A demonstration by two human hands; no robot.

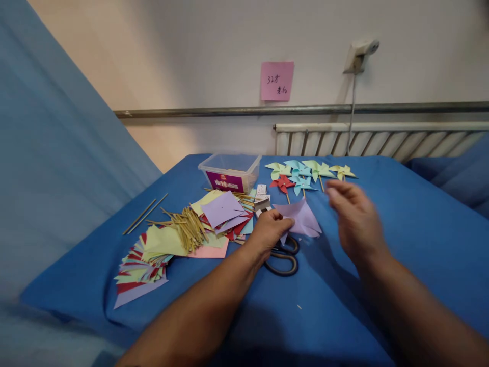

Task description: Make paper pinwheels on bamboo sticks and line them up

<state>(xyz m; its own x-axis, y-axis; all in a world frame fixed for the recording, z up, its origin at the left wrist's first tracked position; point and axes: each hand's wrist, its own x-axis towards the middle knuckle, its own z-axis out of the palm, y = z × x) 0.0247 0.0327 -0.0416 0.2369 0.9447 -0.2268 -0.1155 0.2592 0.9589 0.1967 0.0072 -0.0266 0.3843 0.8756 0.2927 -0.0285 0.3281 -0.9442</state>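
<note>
My left hand (272,229) is closed, its thumb and fingers pinching the near-left edge of a purple paper square (303,219) with cuts in it. My right hand (355,219) is raised to the right of the paper, apart from it. Motion blurs its bent fingers, so I cannot tell whether they hold anything. Below my left hand lie black-handled scissors (284,265), their blades hidden by the wrist. Just behind that hand stands a small open cardboard box (263,205). Several finished paper pinwheels on sticks, including a red pinwheel (281,183), lie beyond the purple paper.
To the left are a bundle of thin sticks (189,229), stacked purple paper squares (223,209) and a fanned pile of coloured paper (141,270). Two loose sticks (145,214) lie farther left. A clear plastic tub (229,173) stands at the back. Behind the blue-covered table (336,316) is a radiator (382,140).
</note>
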